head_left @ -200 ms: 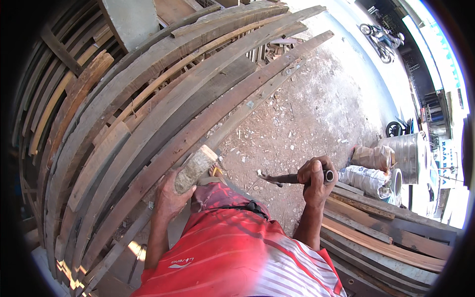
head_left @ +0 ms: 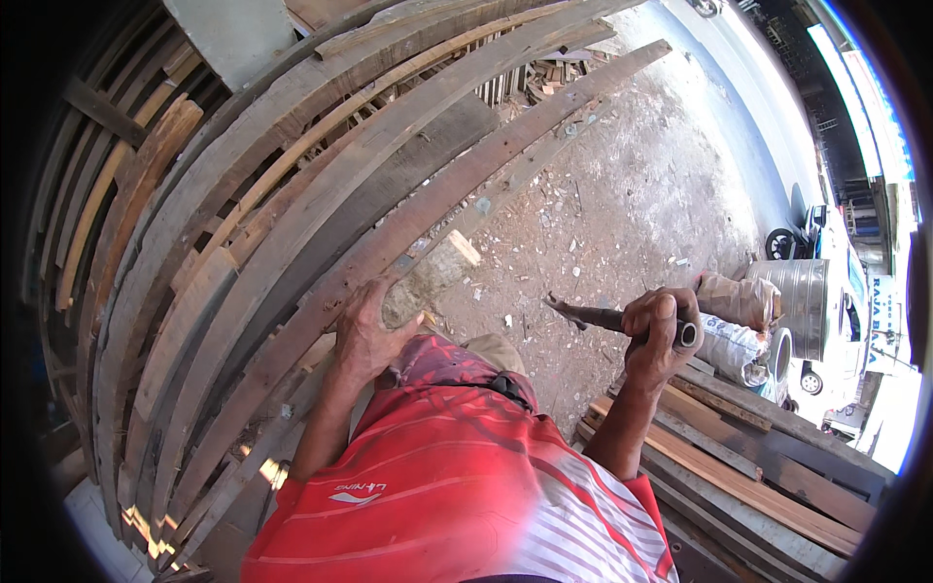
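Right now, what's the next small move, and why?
Probably swing the far end of the dark bar left toward the wooden block, keeping the block steady. The left hand grips the block, the right hand is closed around the bar near its hollow end, and the bar's far end doesn't touch the block.

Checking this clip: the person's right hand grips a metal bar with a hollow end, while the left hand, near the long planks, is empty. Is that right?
Not quite: the left hand is not empty. The head view shows it holding a rough block near the long planks. The right hand does grip the hollow-ended metal bar.
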Demonstrator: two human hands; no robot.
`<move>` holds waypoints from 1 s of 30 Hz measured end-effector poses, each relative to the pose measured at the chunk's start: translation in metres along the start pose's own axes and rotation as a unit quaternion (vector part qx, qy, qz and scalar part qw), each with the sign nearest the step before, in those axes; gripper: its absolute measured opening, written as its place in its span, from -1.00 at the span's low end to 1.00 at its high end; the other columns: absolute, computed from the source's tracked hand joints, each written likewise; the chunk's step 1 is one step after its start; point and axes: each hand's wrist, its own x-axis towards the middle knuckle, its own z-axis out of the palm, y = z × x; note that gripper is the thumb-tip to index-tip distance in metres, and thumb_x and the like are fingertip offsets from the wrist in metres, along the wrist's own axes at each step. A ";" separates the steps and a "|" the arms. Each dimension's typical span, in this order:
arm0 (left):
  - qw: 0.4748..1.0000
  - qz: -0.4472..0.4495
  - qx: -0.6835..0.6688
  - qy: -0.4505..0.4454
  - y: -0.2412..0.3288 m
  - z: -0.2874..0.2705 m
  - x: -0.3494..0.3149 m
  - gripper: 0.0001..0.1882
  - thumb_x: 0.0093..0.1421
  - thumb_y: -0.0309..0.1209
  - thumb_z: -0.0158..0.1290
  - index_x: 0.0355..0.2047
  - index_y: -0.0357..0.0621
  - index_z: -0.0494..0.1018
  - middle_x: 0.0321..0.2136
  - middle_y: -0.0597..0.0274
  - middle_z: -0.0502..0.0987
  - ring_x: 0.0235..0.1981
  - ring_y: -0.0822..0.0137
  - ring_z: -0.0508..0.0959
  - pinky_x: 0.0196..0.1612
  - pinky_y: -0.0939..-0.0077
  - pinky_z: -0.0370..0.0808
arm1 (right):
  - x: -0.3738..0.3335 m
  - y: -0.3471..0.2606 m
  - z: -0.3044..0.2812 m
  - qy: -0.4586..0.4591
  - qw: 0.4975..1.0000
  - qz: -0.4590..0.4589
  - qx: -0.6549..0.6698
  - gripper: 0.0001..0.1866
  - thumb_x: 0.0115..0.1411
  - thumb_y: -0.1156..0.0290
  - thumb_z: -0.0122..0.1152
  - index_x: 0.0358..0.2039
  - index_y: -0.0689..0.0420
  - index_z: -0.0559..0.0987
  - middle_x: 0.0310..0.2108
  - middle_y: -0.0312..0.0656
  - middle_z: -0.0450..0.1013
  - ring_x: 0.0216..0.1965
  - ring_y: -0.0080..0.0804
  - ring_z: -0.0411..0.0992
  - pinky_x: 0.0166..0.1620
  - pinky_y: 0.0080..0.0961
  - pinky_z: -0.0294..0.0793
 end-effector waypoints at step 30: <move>0.943 -0.244 -0.016 0.225 0.149 0.228 0.166 -0.39 0.08 -0.28 0.36 0.09 -0.29 0.42 -0.09 -0.12 0.55 -0.04 -0.07 0.58 0.03 0.12 0.50 | 0.348 0.083 -0.005 -0.358 0.903 -0.100 0.215 -0.49 0.25 -0.01 0.39 -0.40 0.19 0.41 -0.64 -0.27 0.33 -0.65 -0.52 0.28 -0.56 -0.55 0.27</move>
